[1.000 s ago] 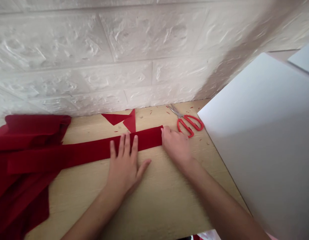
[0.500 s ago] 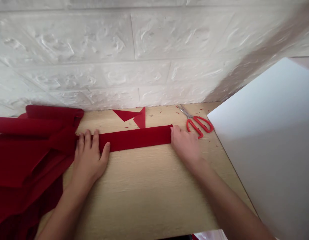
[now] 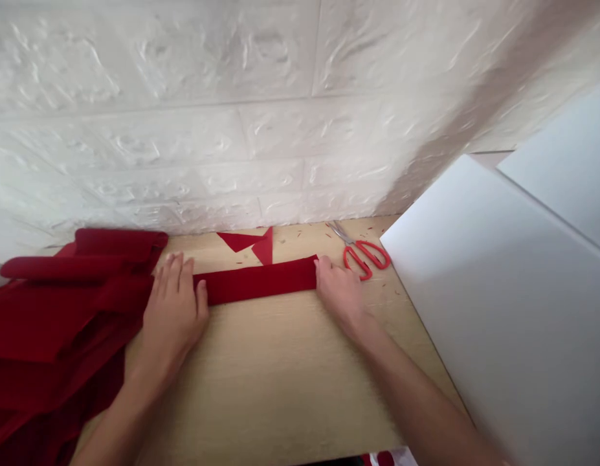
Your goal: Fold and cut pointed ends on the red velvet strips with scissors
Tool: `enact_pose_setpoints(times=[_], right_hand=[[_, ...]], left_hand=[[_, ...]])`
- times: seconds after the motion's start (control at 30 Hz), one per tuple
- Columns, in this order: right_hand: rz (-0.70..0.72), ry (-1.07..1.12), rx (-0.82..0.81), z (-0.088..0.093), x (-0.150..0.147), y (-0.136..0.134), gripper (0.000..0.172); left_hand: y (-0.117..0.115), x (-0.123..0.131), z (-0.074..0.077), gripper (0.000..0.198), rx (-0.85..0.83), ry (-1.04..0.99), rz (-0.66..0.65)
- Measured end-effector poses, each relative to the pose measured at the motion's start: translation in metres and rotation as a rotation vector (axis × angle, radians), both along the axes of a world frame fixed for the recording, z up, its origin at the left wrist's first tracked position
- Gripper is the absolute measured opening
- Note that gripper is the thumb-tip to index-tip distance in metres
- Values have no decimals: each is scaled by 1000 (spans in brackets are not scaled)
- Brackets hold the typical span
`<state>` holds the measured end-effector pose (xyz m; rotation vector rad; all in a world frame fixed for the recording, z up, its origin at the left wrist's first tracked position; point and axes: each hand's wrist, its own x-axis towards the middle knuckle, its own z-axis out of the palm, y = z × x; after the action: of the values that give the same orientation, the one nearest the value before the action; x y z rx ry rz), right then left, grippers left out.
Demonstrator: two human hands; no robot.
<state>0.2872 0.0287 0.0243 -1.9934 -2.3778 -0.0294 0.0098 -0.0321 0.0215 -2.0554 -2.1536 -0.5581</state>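
Note:
A folded strip of red fabric lies flat along the wooden tabletop. My left hand rests palm down across its left part, fingers stretched out. At the strip's right end my right hand has its fingers closed on the edge; the fingertips are partly hidden. To the left, the strip runs into a large heap of red fabric. Scissors with red handles lie just beyond my right hand, blades toward the wall. Two red fabric scraps lie behind the strip.
A white embossed brick-pattern wall closes off the back of the table. White panels rise along the right edge. Tiny red snippets are scattered around the scissors. Partly visible items show at the bottom edge.
The camera view has shifted, so everything sits a little lower and the right side further left. Both hands stay at the same places on the strip.

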Motion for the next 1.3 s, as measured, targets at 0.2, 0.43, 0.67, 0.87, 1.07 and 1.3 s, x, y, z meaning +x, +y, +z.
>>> enact_pose_setpoints(times=[0.2,0.43,0.67,0.87,1.07,1.3], right_hand=[[35,54,33,-1,5,-3,34],[61,219,72,-2,23,-2,26],[123,312,115,-9,33,5,38],[-47,359,264,6,60,11,37],[-330,163,106,-1,69,16,30],[-363,237,-2,-4,70,21,36]], left_hand=[[52,83,32,44,-21,-71,-526],[105,135,15,36,-327,-255,-797],[111,133,-17,34,-371,-446,-774],[112,133,-23,37,-371,-422,-691],[113,134,-21,36,-438,-407,-670],[114,134,-10,34,-421,-337,-646]])
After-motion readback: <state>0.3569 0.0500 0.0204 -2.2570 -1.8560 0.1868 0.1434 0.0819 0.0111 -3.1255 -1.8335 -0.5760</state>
